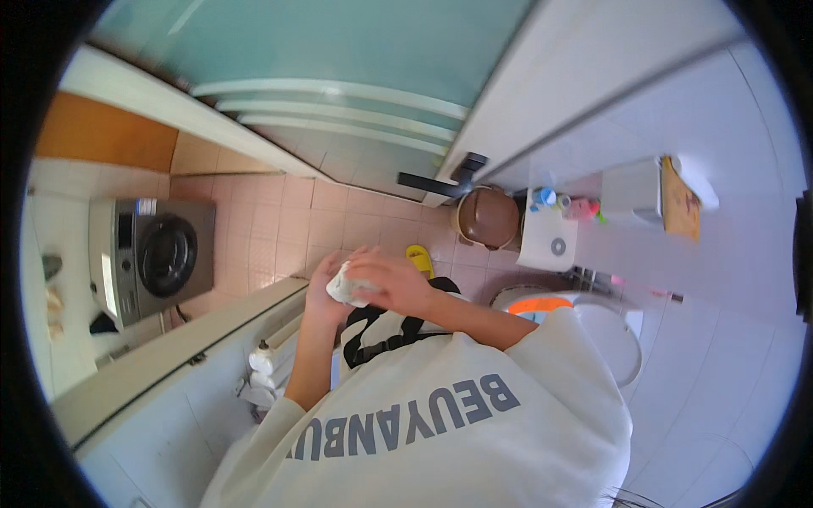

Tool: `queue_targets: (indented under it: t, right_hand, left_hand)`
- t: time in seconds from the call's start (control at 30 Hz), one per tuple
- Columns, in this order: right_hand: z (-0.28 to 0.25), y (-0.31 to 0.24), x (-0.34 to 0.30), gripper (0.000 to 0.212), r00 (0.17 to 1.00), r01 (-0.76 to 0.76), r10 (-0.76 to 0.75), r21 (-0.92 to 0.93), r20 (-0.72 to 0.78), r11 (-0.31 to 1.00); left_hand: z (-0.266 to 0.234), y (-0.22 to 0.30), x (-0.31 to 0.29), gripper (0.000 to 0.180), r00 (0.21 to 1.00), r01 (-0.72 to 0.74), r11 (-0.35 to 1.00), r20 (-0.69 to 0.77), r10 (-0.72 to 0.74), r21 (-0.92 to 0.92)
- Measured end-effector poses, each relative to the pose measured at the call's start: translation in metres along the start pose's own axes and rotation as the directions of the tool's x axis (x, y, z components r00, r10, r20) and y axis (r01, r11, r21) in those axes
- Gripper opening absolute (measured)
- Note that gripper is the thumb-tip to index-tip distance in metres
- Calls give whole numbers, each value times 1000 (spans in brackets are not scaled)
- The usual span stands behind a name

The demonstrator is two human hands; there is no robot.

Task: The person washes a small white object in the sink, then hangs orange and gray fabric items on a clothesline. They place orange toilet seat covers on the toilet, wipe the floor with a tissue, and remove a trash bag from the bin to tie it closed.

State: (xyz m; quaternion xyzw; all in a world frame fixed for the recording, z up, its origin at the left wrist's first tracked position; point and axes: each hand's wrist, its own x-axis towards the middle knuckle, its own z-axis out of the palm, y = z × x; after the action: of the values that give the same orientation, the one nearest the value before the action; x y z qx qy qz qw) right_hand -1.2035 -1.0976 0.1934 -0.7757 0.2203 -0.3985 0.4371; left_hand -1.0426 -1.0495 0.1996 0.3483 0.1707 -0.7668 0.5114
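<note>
A crumpled white cloth or tissue [341, 289] is between my two hands, in front of my chest. My left hand [322, 281] has its fingers curled up around the far side of it. Across its near right side lies my right hand [394, 283], slightly blurred, with its fingers bent over the white bundle. Both hands are closed on it, and part of it is hidden under the right fingers. Whether it is cloth or paper I cannot tell.
A frosted glass door [313, 51] with a black handle [428, 183] stands ahead. To the right are a brown lidded bin [489, 218], a white stand [542, 245] with bottles, and a toilet [610, 339]. A grey washing machine [152, 258] stands left; a yellow slipper [419, 259] is on the pink tiles.
</note>
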Motion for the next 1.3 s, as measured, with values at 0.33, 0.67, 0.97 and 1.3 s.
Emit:
queue_targets:
  t: [0.33,0.67,0.97,1.3]
  right_hand:
    - [-28,20,-73,33,1000,-24,26,-211,4,977]
    - [-24,104,-379,27,360,-933,860,-160,-362,323]
    - [-16,63,-496,22,116,-960,918,-280,-378,6]
    - [-59,86,-460,20,317,-949,781,-182,-538,259]
  left_hand:
    - [17,-32,-17,57,978,70,889,143,-150,453]
    - [-42,36,-33,50,939,-300,701,69,338,647]
    - [-40,42,-37,49,937,-314,727,73,343,611]
    - [-24,49,-27,49,943,-288,692,68,327,662]
